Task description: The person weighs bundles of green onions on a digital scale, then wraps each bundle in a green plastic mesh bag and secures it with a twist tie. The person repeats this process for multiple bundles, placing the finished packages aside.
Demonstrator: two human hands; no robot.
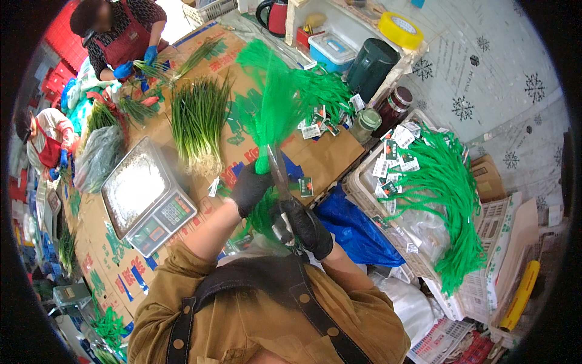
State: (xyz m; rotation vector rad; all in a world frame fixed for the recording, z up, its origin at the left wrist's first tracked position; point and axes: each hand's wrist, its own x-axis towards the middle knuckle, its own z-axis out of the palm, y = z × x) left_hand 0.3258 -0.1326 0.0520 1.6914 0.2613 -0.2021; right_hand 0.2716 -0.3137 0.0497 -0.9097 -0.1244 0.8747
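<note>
My left hand, in a black glove, grips a bundle of green plastic netting that fans out blurred above the fist. Below the hand more green mesh hangs in front of my body. Also gloved in black, my right hand holds a pair of scissors by the handles. Their metal blades point up and lie against the netting just above my left fist; whether they are parted is hard to tell. Left of the netting, a bunch of green onions lies on the cardboard-covered table, roots towards me.
A digital scale stands at left. Tagged green net bags lie in a pile and over a plastic crate at right. Jars, a dark pitcher and yellow tape line the back right. Two co-workers work at left.
</note>
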